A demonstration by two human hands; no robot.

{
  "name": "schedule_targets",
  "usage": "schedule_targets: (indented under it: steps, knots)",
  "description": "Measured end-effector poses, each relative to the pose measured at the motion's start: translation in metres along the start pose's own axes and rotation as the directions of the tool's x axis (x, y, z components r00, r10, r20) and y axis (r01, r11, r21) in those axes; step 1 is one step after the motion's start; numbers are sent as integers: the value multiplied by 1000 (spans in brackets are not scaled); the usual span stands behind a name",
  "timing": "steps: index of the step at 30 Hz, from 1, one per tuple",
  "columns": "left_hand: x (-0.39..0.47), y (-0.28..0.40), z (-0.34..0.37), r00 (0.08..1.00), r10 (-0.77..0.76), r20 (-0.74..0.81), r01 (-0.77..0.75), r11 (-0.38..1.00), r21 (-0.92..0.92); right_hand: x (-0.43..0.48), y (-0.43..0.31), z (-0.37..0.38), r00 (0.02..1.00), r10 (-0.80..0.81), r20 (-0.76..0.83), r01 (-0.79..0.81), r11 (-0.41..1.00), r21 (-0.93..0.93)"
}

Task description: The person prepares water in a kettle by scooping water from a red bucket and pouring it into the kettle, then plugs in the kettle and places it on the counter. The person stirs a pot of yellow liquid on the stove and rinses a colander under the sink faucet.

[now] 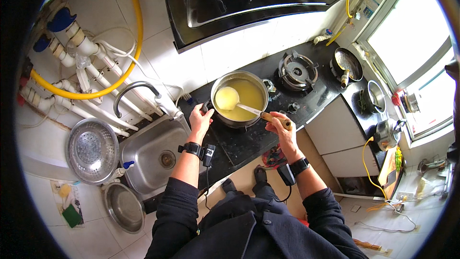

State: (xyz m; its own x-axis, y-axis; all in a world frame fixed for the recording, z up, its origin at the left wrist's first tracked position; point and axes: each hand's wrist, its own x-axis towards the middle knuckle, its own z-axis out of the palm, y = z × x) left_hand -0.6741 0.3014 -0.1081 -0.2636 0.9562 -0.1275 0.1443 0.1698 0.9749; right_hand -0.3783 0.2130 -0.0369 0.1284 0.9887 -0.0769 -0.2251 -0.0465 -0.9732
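Note:
A deep stainless steel pot (264,112) stands on the left side of the black gas hob, holding a yellow liquid (251,91). My left hand (201,119) grips the pot's dark side handle (206,106). In my right hand (282,127) is the wooden handle of a metal ladle (249,109). The ladle's bowl, full of the yellow liquid, is over the left part of the pot, within its rim. Whether the bowl touches the liquid below, I cannot tell.
Left of the pot is a steel sink (143,172) with a curved faucet (125,88); a colander (92,151) and a metal basin (124,207) lie beyond. A bare burner (297,71), frying pan (346,64), metal bowl (376,95) and kettle (388,135) stand to the right. Above hangs a black range hood (251,3).

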Motion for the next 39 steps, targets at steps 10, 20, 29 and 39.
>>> schedule_targets:
  steps: [10,20,29,39]
  knots:
    - [0,2,-1,1000,26,2,-27,999,47,-15,-63,1,968,-248,-45,226,932,-282]
    - [-1,2,-1,1000,17,-3,-17,998,59,-12,-52,-4,724,-516,458,672,377,-637]
    - [1,-2,0,999,37,-1,-37,998,59,0,5,19,864,-477,163,473,655,-589]
    - [0,-1,1,1000,12,-3,-12,999,37,-9,8,12,995,68,-67,-63,996,69]
